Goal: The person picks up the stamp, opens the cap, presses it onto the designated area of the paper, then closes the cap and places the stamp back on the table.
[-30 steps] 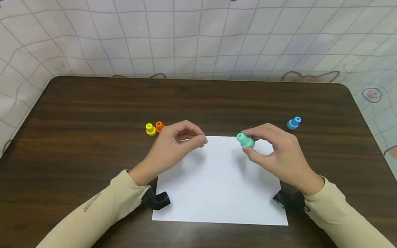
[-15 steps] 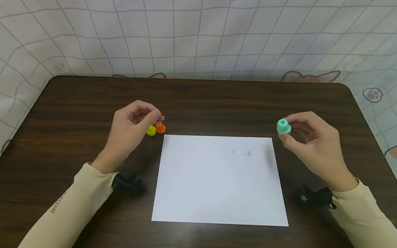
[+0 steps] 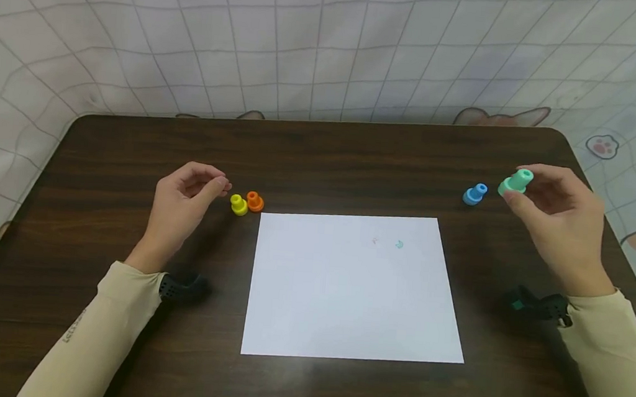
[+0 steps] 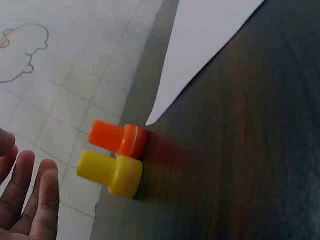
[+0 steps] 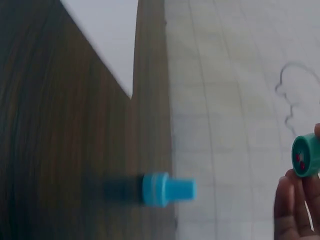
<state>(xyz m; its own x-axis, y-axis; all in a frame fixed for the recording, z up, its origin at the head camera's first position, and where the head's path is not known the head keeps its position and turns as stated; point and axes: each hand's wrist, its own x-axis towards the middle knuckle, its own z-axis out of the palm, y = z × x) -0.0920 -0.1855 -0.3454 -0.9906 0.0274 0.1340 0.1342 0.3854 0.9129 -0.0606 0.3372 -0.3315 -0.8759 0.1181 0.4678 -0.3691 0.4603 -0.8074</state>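
Right hand (image 3: 562, 224) pinches green stamp (image 3: 515, 181) in the air, just right of blue stamp (image 3: 474, 194) on table (image 3: 355, 158). Left hand (image 3: 183, 203) loosely curled, holding nothing, just left of yellow stamp (image 3: 238, 204) and orange stamp (image 3: 254, 201), near paper (image 3: 352, 288).

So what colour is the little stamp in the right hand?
Mint green stamp, pinched by the right hand; clearest in the head view.

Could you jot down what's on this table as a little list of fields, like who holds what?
right hand: pinches the green stamp, lifted off the table
left hand: holds nothing, fingers loosely curled beside the yellow stamp
orange stamp: touching the yellow one
blue stamp: standing on the table, left of the green one
paper: white sheet with two small marks
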